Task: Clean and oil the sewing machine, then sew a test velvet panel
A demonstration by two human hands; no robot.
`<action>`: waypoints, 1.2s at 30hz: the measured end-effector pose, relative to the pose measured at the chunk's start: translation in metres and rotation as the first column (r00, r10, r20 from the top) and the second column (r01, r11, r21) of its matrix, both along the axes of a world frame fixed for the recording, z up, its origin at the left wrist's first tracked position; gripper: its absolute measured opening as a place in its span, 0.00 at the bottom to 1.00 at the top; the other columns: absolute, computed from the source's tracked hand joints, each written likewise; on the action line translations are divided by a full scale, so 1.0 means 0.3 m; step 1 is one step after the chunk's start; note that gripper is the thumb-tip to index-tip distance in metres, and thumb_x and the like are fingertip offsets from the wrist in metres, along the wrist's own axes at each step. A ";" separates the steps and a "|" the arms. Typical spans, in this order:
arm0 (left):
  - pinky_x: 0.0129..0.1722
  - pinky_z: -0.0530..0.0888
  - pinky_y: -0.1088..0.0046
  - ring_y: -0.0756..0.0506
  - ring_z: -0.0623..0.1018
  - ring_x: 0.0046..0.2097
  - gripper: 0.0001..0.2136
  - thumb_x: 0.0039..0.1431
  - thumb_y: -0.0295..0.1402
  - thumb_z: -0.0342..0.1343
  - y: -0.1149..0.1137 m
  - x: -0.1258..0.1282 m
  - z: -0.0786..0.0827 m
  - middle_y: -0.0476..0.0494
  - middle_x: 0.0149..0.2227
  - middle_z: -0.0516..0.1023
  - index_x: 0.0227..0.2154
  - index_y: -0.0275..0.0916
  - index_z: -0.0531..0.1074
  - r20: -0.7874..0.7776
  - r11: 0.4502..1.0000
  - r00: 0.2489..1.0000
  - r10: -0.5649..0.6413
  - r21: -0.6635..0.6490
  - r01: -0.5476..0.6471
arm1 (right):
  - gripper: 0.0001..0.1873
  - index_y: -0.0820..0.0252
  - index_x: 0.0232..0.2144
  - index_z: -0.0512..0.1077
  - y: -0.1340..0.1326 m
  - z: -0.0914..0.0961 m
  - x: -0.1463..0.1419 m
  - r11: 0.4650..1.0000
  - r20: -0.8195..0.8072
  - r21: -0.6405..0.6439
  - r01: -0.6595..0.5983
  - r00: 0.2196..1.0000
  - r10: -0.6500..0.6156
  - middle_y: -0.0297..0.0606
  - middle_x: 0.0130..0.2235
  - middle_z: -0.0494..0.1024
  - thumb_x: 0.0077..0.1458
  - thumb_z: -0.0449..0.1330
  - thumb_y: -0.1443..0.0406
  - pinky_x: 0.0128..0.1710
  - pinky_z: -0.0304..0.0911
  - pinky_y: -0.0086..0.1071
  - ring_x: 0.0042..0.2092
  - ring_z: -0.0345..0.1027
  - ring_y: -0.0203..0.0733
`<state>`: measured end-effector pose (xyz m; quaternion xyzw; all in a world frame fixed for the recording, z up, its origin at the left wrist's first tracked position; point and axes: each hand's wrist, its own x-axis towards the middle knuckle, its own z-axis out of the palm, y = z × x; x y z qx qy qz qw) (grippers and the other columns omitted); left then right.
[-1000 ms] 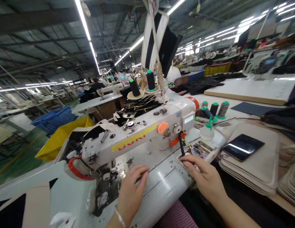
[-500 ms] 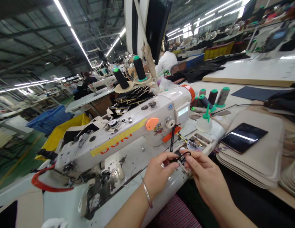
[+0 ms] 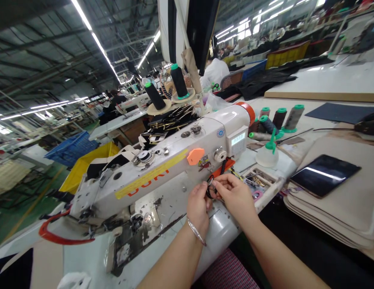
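Both hands meet in front of the sewing machine (image 3: 162, 160), over the front of its bed. My left hand (image 3: 198, 204), with a silver bangle on the wrist, is closed on a small black looped piece (image 3: 209, 192). From the other side my right hand (image 3: 235, 197) pinches the same piece between thumb and fingertips. Fingers cover much of it, so its exact kind is unclear. A black coiled cord (image 3: 223, 165) hangs from the machine just above the hands; whether it joins the piece is hidden.
A parts tray (image 3: 269, 186) with small metal bits lies right of the hands. Beyond stand a white oil bottle (image 3: 267, 155) and several thread cones (image 3: 279, 118). A dark phone (image 3: 325, 174) rests on stacked beige panels (image 3: 334, 212). Yellow (image 3: 72, 176) and blue (image 3: 72, 148) crates stand left.
Both hands have moved left and slightly up with the black piece, and are turned more upright. The coiled cord is now mostly behind my right hand. The view has shifted slightly.
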<state>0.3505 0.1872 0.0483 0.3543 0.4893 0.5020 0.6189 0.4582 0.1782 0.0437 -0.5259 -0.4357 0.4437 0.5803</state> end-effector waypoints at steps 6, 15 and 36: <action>0.16 0.48 0.79 0.58 0.53 0.15 0.15 0.51 0.43 0.59 0.043 0.054 -0.023 0.55 0.18 0.61 0.24 0.37 0.64 0.152 0.992 0.988 0.006 -0.128 0.014 | 0.11 0.56 0.41 0.74 -0.004 -0.002 0.030 0.984 0.367 0.156 0.085 0.920 -0.137 0.34 0.32 0.73 0.55 0.62 0.60 0.38 0.64 0.35 0.34 0.67 0.39; 0.17 0.51 0.80 0.57 0.56 0.17 0.09 0.46 0.31 0.59 0.010 0.135 -0.018 0.56 0.19 0.64 0.32 0.37 0.68 0.171 0.997 0.984 0.055 -0.064 -0.045 | 0.15 0.52 0.48 0.74 0.012 0.020 0.054 0.960 0.671 0.279 0.002 0.715 -0.197 0.38 0.44 0.73 0.58 0.60 0.60 0.48 0.62 0.37 0.45 0.67 0.43; 0.40 0.77 0.72 0.49 0.80 0.33 0.07 0.49 0.28 0.66 0.035 0.078 -0.016 0.42 0.31 0.80 0.30 0.32 0.75 0.284 0.956 0.914 0.290 -0.046 -0.289 | 0.02 0.58 0.34 0.70 0.031 0.023 0.066 0.941 0.772 0.339 0.008 0.569 -0.283 0.35 0.36 0.74 0.58 0.57 0.67 0.43 0.59 0.34 0.41 0.67 0.41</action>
